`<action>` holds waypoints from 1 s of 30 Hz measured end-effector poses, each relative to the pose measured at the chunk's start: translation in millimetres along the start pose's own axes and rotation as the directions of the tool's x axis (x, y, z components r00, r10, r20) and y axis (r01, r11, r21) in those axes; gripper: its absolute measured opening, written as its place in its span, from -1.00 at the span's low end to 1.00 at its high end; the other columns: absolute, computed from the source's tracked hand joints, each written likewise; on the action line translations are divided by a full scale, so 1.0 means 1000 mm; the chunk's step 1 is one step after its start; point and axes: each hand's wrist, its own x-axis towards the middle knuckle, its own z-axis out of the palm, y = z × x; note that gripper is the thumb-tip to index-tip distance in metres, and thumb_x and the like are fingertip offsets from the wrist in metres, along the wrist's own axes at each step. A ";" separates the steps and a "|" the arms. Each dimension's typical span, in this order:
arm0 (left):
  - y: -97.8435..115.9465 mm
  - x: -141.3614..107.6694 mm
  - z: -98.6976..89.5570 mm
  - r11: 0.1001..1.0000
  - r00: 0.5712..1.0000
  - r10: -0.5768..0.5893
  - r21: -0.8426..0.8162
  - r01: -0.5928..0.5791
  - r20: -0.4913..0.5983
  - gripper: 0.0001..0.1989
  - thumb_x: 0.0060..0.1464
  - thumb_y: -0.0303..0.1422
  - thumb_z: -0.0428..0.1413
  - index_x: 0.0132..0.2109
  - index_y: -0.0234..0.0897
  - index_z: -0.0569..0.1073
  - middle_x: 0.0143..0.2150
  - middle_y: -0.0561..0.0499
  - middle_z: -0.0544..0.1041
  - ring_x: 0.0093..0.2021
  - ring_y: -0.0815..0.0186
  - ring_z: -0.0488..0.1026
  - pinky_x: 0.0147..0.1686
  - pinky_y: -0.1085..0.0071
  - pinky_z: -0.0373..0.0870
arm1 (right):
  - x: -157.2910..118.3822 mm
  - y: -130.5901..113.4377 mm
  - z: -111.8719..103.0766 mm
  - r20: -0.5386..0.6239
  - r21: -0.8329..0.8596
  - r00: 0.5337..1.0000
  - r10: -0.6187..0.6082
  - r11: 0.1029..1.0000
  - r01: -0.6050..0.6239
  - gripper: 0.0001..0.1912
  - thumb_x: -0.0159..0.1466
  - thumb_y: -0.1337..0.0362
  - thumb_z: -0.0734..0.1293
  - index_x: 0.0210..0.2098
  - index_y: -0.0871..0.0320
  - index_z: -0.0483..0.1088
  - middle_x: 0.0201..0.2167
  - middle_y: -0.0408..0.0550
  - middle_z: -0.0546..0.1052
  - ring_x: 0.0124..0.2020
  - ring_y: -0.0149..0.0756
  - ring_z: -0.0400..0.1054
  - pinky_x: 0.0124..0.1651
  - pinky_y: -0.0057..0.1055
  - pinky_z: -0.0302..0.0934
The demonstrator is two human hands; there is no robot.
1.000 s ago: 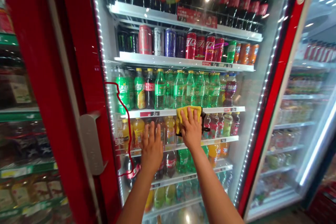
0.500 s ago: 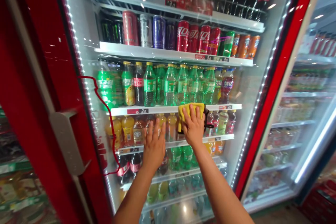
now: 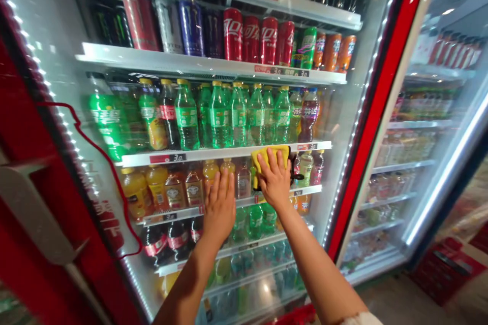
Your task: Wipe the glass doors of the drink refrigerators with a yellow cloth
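A yellow cleaning cloth [image 3: 259,162] with a dark edge and a dark loop is held flat against the cooler's glass door [image 3: 331,172] under my right hand [image 3: 274,177]. The fingers of that hand lie spread over the cloth. To its left, my left hand [image 3: 220,203] is open, palm toward the glass, fingers stretched upward and held close together; it holds nothing. Whether its palm touches the glass I cannot tell. Behind the pane, green soda bottles [image 3: 219,117] stand on the shelf above my hands, and bottles of yellow drink [image 3: 156,183] at about hand height.
A red door frame [image 3: 385,81] runs down the right side, with a second lit cooler [image 3: 404,167] beyond. At left is a grey door handle [image 3: 34,213]. A red crate [image 3: 444,269] sits on the floor at lower right.
The view has shifted closer and toward the right, so the shelves appear larger and further left. My right hand stays on the cloth; my left hand remains flat and open.
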 end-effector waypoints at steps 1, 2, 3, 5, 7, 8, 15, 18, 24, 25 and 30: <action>0.006 0.003 0.002 1.000 1.000 0.005 -0.002 -0.005 0.000 -0.22 0.30 -0.47 -0.05 0.52 -0.30 -0.24 0.54 -0.19 -0.07 0.53 0.00 -0.16 0.47 -0.09 -0.10 | 0.008 0.013 -0.003 -0.017 -0.006 1.000 0.021 1.000 -0.021 -0.33 0.41 0.23 0.20 0.46 -0.18 -0.01 0.52 -0.08 0.01 0.54 -0.04 -0.33 0.45 0.21 -0.29; 0.012 0.006 0.005 1.000 1.000 0.008 -0.005 -0.008 -0.001 -0.23 0.30 -0.47 -0.05 0.52 -0.30 -0.23 0.55 -0.19 -0.08 0.54 0.00 -0.17 0.47 -0.08 -0.10 | 0.012 0.027 -0.005 -0.041 -0.007 0.998 0.052 0.999 -0.052 -0.33 0.41 0.22 0.19 0.47 -0.16 -0.03 0.52 -0.07 -0.01 0.54 -0.05 -0.33 0.45 0.20 -0.28; 0.018 0.008 0.008 1.000 1.000 0.011 -0.006 -0.011 -0.003 -0.23 0.30 -0.47 -0.05 0.52 -0.31 -0.23 0.55 -0.19 -0.08 0.54 0.00 -0.18 0.47 -0.08 -0.09 | 0.012 0.039 -0.005 -0.067 -0.003 0.994 0.090 0.996 -0.090 -0.32 0.41 0.22 0.18 0.48 -0.13 -0.06 0.52 -0.06 -0.02 0.54 -0.05 -0.34 0.45 0.19 -0.27; 0.029 0.010 0.015 1.000 1.000 0.015 -0.003 -0.015 -0.009 -0.23 0.30 -0.47 -0.04 0.52 -0.29 -0.22 0.55 -0.18 -0.09 0.54 0.01 -0.18 0.47 -0.08 -0.08 | -0.003 0.058 0.000 -0.114 0.011 0.979 0.168 0.986 -0.168 -0.28 0.41 0.24 0.17 0.50 -0.10 -0.14 0.53 -0.02 -0.06 0.54 -0.03 -0.34 0.44 0.20 -0.23; 0.040 0.009 0.023 1.000 1.000 0.019 0.000 -0.019 -0.017 -0.21 0.29 -0.48 -0.04 0.52 -0.27 -0.24 0.55 -0.17 -0.10 0.54 0.02 -0.19 0.47 -0.08 -0.08 | -0.028 0.067 0.007 -0.133 0.019 0.967 0.219 0.976 -0.218 -0.25 0.40 0.27 0.17 0.51 -0.08 -0.20 0.54 0.02 -0.10 0.54 0.02 -0.35 0.42 0.23 -0.19; 0.044 0.008 0.026 1.000 1.000 0.022 -0.002 -0.022 -0.020 -0.21 0.29 -0.49 -0.04 0.52 -0.25 -0.26 0.55 -0.16 -0.10 0.54 0.03 -0.20 0.47 -0.08 -0.08 | -0.040 0.068 0.010 -0.127 0.018 0.968 0.217 0.976 -0.217 -0.23 0.39 0.29 0.17 0.51 -0.07 -0.21 0.54 0.03 -0.12 0.54 0.04 -0.36 0.41 0.25 -0.18; 0.074 0.019 0.039 0.999 0.999 0.029 -0.016 -0.030 -0.021 -0.20 0.30 -0.49 -0.04 0.52 -0.23 -0.28 0.55 -0.15 -0.10 0.54 0.05 -0.23 0.47 -0.06 -0.06 | -0.025 0.092 -0.008 0.038 0.004 0.993 -0.115 0.993 0.115 -0.27 0.33 0.36 0.24 0.43 -0.20 0.06 0.51 -0.11 0.03 0.53 -0.04 -0.31 0.44 0.23 -0.27; 0.087 0.028 0.042 0.999 0.999 0.037 -0.016 -0.037 0.003 -0.22 0.29 -0.47 -0.02 0.52 -0.21 -0.20 0.55 -0.14 -0.11 0.54 0.01 -0.23 0.46 -0.11 -0.08 | 0.001 0.130 -0.018 -0.002 -0.003 0.999 -0.039 0.999 0.039 -0.31 0.36 0.31 0.23 0.44 -0.18 0.06 0.51 -0.13 0.02 0.53 -0.07 -0.31 0.46 0.17 -0.27; 0.102 0.030 0.052 0.997 0.997 0.072 -0.018 -0.072 0.014 -0.23 0.26 -0.50 -0.01 0.52 -0.18 -0.11 0.55 -0.13 -0.10 0.54 0.01 -0.23 0.45 -0.15 -0.09 | -0.049 0.166 -0.001 -0.110 0.048 0.961 0.254 0.967 -0.250 -0.27 0.39 0.32 0.16 0.50 -0.04 -0.12 0.54 0.00 -0.11 0.54 0.00 -0.37 0.42 0.21 -0.12; 0.104 0.029 0.054 0.997 0.997 0.080 -0.021 -0.080 0.010 -0.23 0.25 -0.51 -0.02 0.52 -0.17 -0.12 0.55 -0.13 -0.10 0.54 0.01 -0.23 0.45 -0.14 -0.09 | -0.060 0.164 0.002 -0.103 0.052 0.960 0.262 0.965 -0.258 -0.26 0.39 0.33 0.16 0.50 -0.03 -0.14 0.54 0.02 -0.13 0.54 0.01 -0.40 0.41 0.24 -0.11; 0.115 0.039 0.062 0.993 0.993 0.121 -0.019 -0.121 -0.010 -0.26 0.27 -0.52 -0.04 0.51 -0.19 -0.08 0.54 -0.13 -0.05 0.54 0.04 -0.23 0.46 -0.12 -0.09 | -0.046 0.162 -0.007 -0.001 0.032 0.993 0.120 0.992 -0.120 -0.23 0.34 0.38 0.22 0.48 -0.11 -0.05 0.54 -0.03 -0.10 0.54 0.03 -0.41 0.43 0.27 -0.19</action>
